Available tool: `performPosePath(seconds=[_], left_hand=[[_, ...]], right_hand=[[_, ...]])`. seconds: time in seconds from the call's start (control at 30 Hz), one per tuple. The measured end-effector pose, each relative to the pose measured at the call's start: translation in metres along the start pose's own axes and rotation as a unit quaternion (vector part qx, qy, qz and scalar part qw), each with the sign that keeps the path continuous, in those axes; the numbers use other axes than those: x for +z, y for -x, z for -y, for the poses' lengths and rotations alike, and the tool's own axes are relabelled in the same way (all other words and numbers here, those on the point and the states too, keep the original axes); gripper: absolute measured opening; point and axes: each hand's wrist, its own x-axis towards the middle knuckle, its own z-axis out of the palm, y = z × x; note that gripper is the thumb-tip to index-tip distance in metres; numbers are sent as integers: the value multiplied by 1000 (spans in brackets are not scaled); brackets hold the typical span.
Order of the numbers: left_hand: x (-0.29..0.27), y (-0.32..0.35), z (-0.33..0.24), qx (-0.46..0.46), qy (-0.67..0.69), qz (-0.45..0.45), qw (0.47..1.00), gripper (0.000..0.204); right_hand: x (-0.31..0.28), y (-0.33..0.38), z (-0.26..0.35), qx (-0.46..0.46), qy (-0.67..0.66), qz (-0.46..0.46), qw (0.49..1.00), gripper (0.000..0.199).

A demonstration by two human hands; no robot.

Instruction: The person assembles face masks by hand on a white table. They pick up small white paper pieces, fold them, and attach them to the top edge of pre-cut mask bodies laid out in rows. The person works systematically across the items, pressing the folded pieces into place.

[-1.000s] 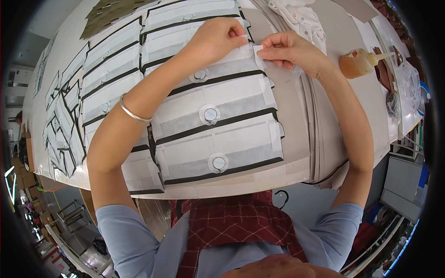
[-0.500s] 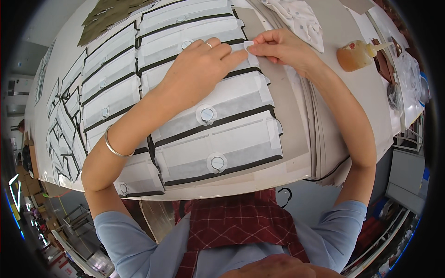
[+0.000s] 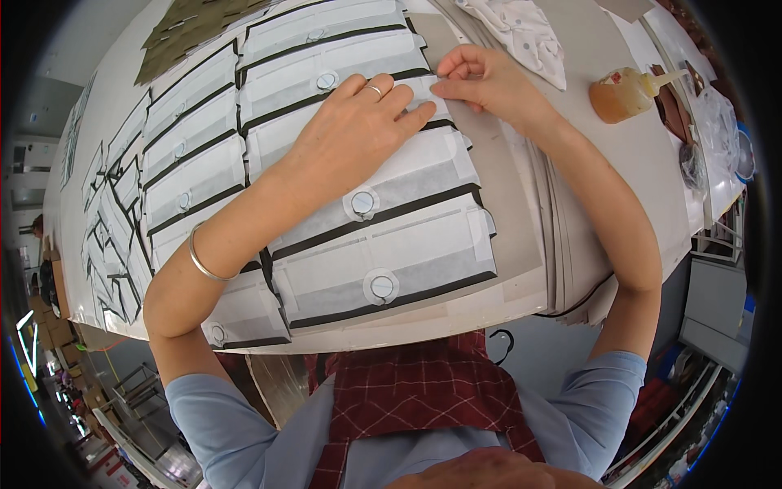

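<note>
White rectangular panels with black edges lie in rows in front of me, the near ones each carrying a round silvery disc, such as the lowest panel [image 3: 440, 253]. My left hand [image 3: 350, 122], with a ring and a bracelet, lies over a panel farther up the right-hand column. Its fingers are spread a little and hold nothing. At the right end of that panel [image 3: 423, 88], my right hand [image 3: 481, 85] has its fingers curled, the thumb tip at the panel's edge. Much of this panel is hidden under the left hand.
To the right stands a squeeze bottle [image 3: 619, 96] with amber liquid and a pointed nozzle. White dotted cloth [image 3: 521, 37] lies at the back, olive pieces [image 3: 183, 37] at the far left. Layered grey-beige sheets [image 3: 562, 244] run beside the panels. Loose black-edged strips [image 3: 110, 236] pile up at left.
The small white end piece that stood raised between both hands now lies flat. My left thumb and fingers have come off it and shifted slightly left; the right hand has stayed nearly in place.
</note>
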Motion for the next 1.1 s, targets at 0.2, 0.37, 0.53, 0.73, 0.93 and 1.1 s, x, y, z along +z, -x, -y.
performPosePath(seconds=[0.2,0.37,0.53,0.73,0.93,1.1], left_hand=[[1,3,-1,-13,12,-2,1000,44],[3,3,-1,-22,22,-23,999,43],[9,-2,-4,-42,4,-28,999,45],[12,-9,-6,-63,-5,-5,998,49],[13,-7,-6,-71,5,-16,997,49],[17,-8,-6,-106,-7,-9,994,48]], right_hand=[[-2,6,11,38,-23,-15,999,39],[-5,-9,12,55,17,14,998,35],[-8,-13,15,84,18,34,996,36],[-8,-14,14,80,-10,32,996,39],[-5,-8,14,75,-51,25,996,35],[-4,-4,16,72,-57,32,995,27]])
